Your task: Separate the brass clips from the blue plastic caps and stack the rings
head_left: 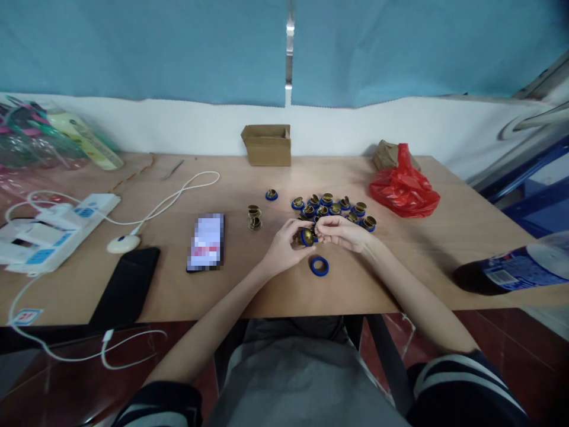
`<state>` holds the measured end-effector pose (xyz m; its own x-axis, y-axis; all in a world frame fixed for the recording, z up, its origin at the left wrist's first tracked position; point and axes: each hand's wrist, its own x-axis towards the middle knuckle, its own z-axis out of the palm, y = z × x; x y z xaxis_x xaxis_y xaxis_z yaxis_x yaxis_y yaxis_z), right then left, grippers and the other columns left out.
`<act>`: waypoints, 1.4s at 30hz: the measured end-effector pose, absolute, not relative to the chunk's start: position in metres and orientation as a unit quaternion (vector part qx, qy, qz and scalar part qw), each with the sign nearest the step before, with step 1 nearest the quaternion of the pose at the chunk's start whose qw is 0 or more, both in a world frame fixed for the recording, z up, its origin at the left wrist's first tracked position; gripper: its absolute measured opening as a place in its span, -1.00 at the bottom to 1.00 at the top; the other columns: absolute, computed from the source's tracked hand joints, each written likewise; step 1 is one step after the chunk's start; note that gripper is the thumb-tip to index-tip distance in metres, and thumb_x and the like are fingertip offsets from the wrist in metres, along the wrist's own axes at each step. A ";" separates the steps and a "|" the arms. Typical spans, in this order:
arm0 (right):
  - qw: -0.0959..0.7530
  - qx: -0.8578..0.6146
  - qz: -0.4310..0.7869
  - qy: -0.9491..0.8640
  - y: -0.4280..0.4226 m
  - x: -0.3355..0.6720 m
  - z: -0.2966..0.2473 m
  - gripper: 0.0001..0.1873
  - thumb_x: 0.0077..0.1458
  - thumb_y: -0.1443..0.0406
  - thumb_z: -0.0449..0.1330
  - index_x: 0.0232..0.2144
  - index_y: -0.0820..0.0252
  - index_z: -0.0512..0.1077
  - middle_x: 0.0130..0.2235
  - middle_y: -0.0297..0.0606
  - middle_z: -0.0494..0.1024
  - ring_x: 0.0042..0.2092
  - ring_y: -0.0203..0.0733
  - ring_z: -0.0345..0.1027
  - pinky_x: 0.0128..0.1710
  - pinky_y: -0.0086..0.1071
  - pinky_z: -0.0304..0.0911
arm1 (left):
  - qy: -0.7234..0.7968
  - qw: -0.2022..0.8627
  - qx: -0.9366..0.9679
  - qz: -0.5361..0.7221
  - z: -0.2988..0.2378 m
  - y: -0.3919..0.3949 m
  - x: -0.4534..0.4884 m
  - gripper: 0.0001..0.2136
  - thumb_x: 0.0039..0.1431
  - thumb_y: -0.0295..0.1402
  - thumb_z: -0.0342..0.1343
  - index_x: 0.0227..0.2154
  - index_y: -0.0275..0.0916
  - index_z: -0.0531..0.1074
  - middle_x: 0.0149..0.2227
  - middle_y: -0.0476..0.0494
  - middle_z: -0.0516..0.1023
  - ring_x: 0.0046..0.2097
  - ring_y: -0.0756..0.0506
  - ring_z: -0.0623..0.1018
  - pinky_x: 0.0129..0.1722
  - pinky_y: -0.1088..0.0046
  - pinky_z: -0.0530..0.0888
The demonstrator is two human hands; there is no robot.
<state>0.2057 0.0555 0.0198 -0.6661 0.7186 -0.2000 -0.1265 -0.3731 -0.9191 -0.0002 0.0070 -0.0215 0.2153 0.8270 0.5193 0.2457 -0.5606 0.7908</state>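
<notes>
My left hand [284, 248] is closed round a round gold metal fitting [308, 237] with a blue ring about its edge. My right hand [342, 233] is beside it, thumb and fingers pinched together close against the fitting; what lies between those fingertips is too small to make out. Just below both hands, a loose blue ring [319, 266] lies flat on the table. Behind them stand several gold fittings with blue rings [335, 209], grouped close together. One more ringed fitting [271, 194] sits apart to the left, near two gold pieces [254, 218] without blue rings.
On the wooden table [235, 296] are a lit phone [206, 243], a dark phone [127, 286], a power strip [66, 237] and white cables. A cardboard box [268, 146] stands at the back. To the right are a red plastic bag [404, 188] and a lying cola bottle [511, 270].
</notes>
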 end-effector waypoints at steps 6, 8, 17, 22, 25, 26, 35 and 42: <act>0.276 -0.293 0.774 -0.489 0.053 0.199 0.012 -0.70 -0.04 0.22 0.53 -0.39 0.25 0.52 -0.41 -0.38 0.59 -0.37 -0.42 0.51 -0.30 -0.56 0.45 | 0.370 0.295 0.705 0.528 -0.029 0.008 0.002 -0.56 0.06 -0.43 0.38 0.01 -0.14 0.44 -0.05 -0.18 0.53 -0.06 -0.15 0.60 -0.06 0.27 0.55; 0.283 -0.296 0.775 -0.482 0.053 0.198 0.012 -0.68 -0.07 0.23 0.54 -0.37 0.24 0.52 -0.41 -0.38 0.59 -0.36 -0.42 0.52 -0.28 -0.56 0.46 | 0.366 0.307 0.697 0.535 -0.033 0.009 0.003 -0.52 0.06 -0.42 0.39 0.04 -0.14 0.41 -0.03 -0.20 0.54 -0.05 -0.16 0.62 -0.05 0.26 0.56; 0.294 -0.322 0.750 -0.497 0.050 0.193 0.014 -0.66 -0.13 0.21 0.56 -0.40 0.24 0.53 -0.41 -0.34 0.61 -0.36 -0.36 0.54 -0.27 -0.49 0.50 | 0.376 0.242 0.721 0.529 -0.025 0.006 0.003 -0.60 0.12 -0.38 0.36 0.00 -0.15 0.40 -0.08 -0.15 0.51 -0.08 -0.13 0.61 -0.05 0.28 0.58; 0.299 -0.333 0.708 -0.547 0.049 0.194 0.013 -0.65 -0.13 0.16 0.55 -0.40 0.24 0.55 -0.40 -0.34 0.62 -0.37 -0.35 0.52 -0.26 -0.44 0.48 | 0.385 0.174 0.747 0.514 -0.016 0.001 0.003 -0.64 0.15 -0.40 0.33 -0.02 -0.16 0.39 -0.11 -0.14 0.49 -0.06 -0.13 0.58 -0.07 0.29 0.57; 0.295 -0.337 0.668 -0.595 0.047 0.194 0.017 -0.67 -0.11 0.14 0.53 -0.42 0.24 0.56 -0.43 -0.35 0.61 -0.39 -0.36 0.48 -0.26 -0.44 0.43 | 0.381 0.130 0.761 0.509 -0.017 0.000 0.003 -0.63 0.18 -0.44 0.30 0.02 -0.16 0.37 -0.08 -0.17 0.48 -0.02 -0.15 0.57 -0.02 0.26 0.56; 0.296 -0.337 0.652 -0.612 0.047 0.194 0.019 -0.67 -0.11 0.14 0.53 -0.43 0.24 0.55 -0.43 -0.35 0.60 -0.39 -0.36 0.47 -0.26 -0.44 0.40 | 0.379 0.117 0.764 0.509 -0.017 0.000 0.002 -0.62 0.19 -0.45 0.28 0.04 -0.16 0.35 -0.06 -0.19 0.47 0.00 -0.16 0.56 0.00 0.25 0.56; 0.265 -0.307 0.561 -0.721 0.046 0.196 0.028 -0.61 0.01 0.04 0.44 -0.48 0.19 0.44 -0.41 -0.38 0.47 -0.41 -0.33 0.38 -0.32 -0.39 0.32 | 0.370 0.083 0.774 0.507 -0.020 -0.002 0.003 -0.59 0.23 -0.43 0.24 0.10 -0.14 0.29 -0.03 -0.20 0.47 0.02 -0.17 0.57 0.02 0.24 0.56; 0.248 -0.296 0.561 -0.733 0.044 0.196 0.021 -0.58 0.02 0.00 0.41 -0.44 0.17 0.39 -0.42 -0.41 0.44 -0.38 -0.31 0.32 -0.33 -0.39 0.25 | 0.377 0.077 0.780 0.494 -0.018 -0.003 0.000 -0.62 0.24 -0.49 0.18 0.08 -0.14 0.30 -0.02 -0.21 0.45 0.04 -0.17 0.55 0.06 0.23 0.55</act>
<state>0.1955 0.0444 0.0211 -0.7016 0.7119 0.0305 0.1567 0.1958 -0.9680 0.0004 -0.0029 -0.0177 0.2283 0.6645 0.7115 0.5117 -0.7037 0.4930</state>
